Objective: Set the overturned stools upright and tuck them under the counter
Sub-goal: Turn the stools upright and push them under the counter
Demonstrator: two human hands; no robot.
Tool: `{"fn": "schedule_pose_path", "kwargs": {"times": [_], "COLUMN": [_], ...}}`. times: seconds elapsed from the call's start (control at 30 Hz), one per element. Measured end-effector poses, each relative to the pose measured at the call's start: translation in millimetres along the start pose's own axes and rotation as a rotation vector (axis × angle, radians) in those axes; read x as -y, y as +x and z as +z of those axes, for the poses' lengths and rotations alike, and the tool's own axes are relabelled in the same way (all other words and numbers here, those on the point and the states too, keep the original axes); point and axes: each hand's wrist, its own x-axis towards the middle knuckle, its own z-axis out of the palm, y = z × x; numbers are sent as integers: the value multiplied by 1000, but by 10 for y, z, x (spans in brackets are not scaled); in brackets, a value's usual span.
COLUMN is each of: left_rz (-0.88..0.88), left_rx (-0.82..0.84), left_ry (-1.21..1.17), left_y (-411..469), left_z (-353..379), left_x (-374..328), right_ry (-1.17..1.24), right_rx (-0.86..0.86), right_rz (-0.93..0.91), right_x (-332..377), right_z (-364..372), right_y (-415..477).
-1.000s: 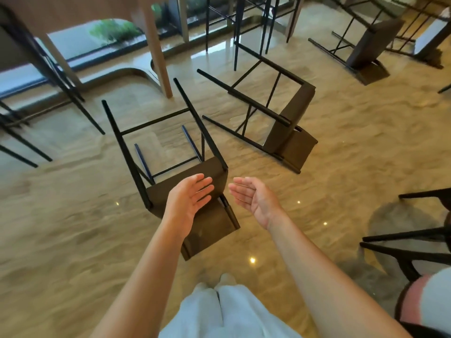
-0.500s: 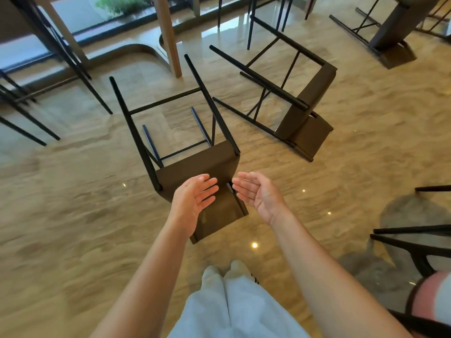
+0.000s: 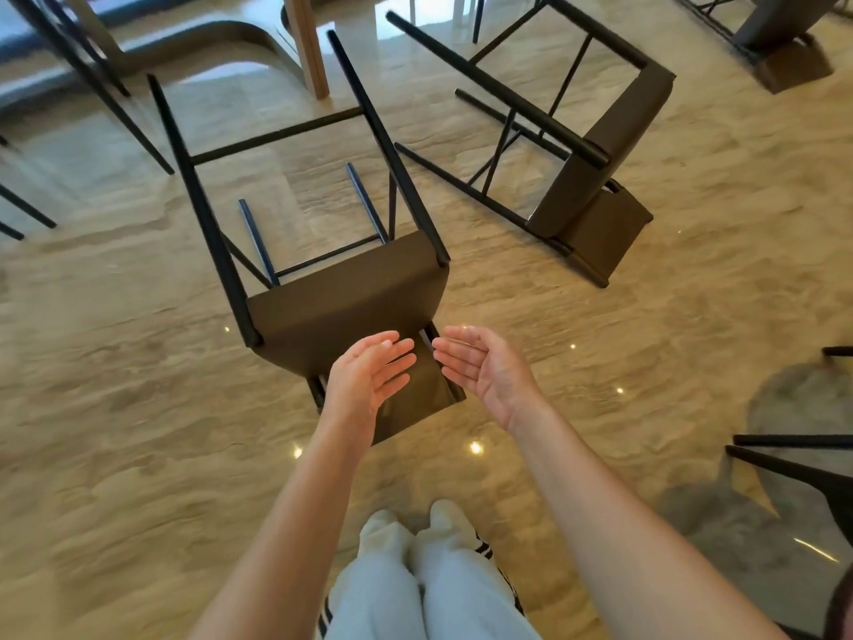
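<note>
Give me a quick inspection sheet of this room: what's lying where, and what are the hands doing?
Surface: glossy beige stone floor, small lights reflected in it.
Job's things: nearest stool overturned, legs pointing away; second stool overturned to its right; third stool overturned at the top right, partly cut off.
Clutter: nothing seen.
Hands: left hand and right hand open, palms facing each other, over the nearest stool's brown seat end, gripping nothing.
Cables: nothing seen.
Surroundings: wooden post beyond the nearest stool; black legs of standing furniture at the left; dark chair at the right edge.
</note>
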Motion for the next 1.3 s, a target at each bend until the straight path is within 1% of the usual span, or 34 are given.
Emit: {"fn": "schedule_pose_path", "kwargs": {"times": [0.13,0.27,0.47,0.53,0.63,0.7,0.9,1.0,1.1,1.2,1.3], "left_rz": [4,20,25,65,186,215,224,218,266,347,362], "left_rx": [-9,-19,-23,-47,-85,-74,-6,18,54,124,174], "left_ry": [11,83,197,239,258,288,443,486,569,791,972], "left_y": [633,1263,2093,2371,2764,2986,3557,3764,3879,3955,4027], "left_z": [-44,-201,-519,-603,-736,-817,-996,-1068,-1135,-1181,-1224], "left_x": [539,1159,1957,2201,2478,2627,3097,3327,3574,3881,4124], "right_ry": [-1,-21,-42,-54,-72,-55,91,82,51,58,68], "right_rx": [-33,-50,-20,-8,24,39,85,123,146,139,137], "right_rz": [22,43,67,59,42,51,127,147,154,184,220], "right_x": [-519,-1141,-1864,-2065,-2334,-2503,-2909,-3036,-3154,-3317,-3481], "right_z": [-253,-458,-700,-770,-890,-990,-1208,-1232,-1231,-1245,-1261], "right_y": [675,1401,2377,2705,3162,3409,3992,4195,4337,4406,4449]}}
